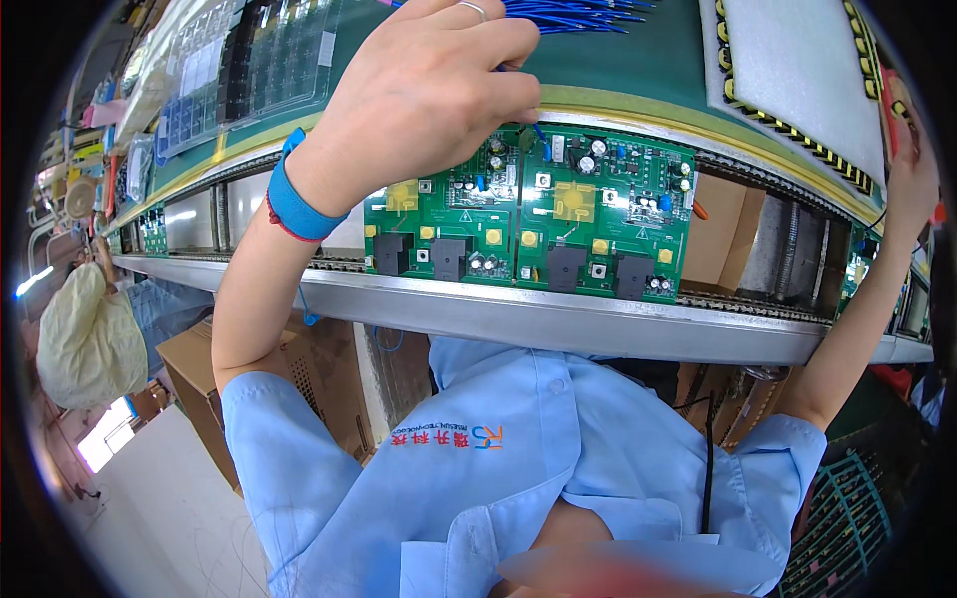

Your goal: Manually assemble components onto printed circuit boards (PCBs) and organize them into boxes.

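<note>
My left hand (434,90), with a blue wrist strap (299,194), is closed over the upper edge of a green circuit board (478,214). Between its fingertips is a thin blue wire (541,133), its end pointing down at the board; the rest is mostly hidden by the fingers. The board carries black blocks, yellow parts and capacitors. At the far right, the fingers of my right hand (909,159) pinch a small black-and-yellow component (900,108), beside a white foam sheet (797,60) edged with rows of similar parts.
A bundle of blue wires (573,14) lies on the green bench beyond the board. Clear plastic trays (244,80) are at the upper left. The board rests on a conveyor with a metal rail (558,324) in front of my body. A cardboard box (194,384) stands below.
</note>
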`<state>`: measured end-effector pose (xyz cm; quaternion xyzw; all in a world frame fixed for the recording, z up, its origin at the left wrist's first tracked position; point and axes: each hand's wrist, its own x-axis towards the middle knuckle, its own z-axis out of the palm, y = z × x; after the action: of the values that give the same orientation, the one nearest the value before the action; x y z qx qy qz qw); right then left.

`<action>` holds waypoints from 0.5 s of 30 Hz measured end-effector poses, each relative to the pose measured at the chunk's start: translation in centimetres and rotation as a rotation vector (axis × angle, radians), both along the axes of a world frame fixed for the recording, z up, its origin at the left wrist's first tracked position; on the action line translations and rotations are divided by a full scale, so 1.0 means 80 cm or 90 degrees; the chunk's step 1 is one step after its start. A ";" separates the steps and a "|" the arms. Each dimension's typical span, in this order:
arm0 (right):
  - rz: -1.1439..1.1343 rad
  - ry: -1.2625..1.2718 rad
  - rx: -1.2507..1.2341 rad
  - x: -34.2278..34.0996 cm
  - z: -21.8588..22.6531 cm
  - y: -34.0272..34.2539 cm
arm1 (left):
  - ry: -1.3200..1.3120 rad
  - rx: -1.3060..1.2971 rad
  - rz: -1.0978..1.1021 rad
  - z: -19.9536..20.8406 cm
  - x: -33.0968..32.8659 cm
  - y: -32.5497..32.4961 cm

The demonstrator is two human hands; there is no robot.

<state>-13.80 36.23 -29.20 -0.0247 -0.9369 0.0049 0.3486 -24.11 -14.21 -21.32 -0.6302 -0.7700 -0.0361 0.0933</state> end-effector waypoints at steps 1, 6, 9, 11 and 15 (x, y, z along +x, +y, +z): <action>0.024 -0.004 -0.039 0.005 0.008 -0.026 | 0.051 -0.010 -0.029 0.000 0.001 0.002; 0.151 -0.030 -0.230 0.013 0.042 -0.137 | 0.014 -0.049 -0.026 -0.003 0.002 0.003; 0.214 -0.048 -0.335 0.018 0.059 -0.181 | -0.009 -0.047 -0.044 -0.003 0.003 0.008; 0.322 -0.186 -0.394 0.026 0.060 -0.242 | -0.018 -0.041 -0.044 -0.019 -0.014 0.014; 0.403 -0.296 -0.233 0.029 0.048 -0.318 | 0.174 0.387 -0.278 -0.075 -0.059 0.001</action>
<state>-11.48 10.78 -25.40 0.2018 -0.9356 0.2722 0.0991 -28.83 -14.09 -27.30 -0.7215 -0.5527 -0.1970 0.3676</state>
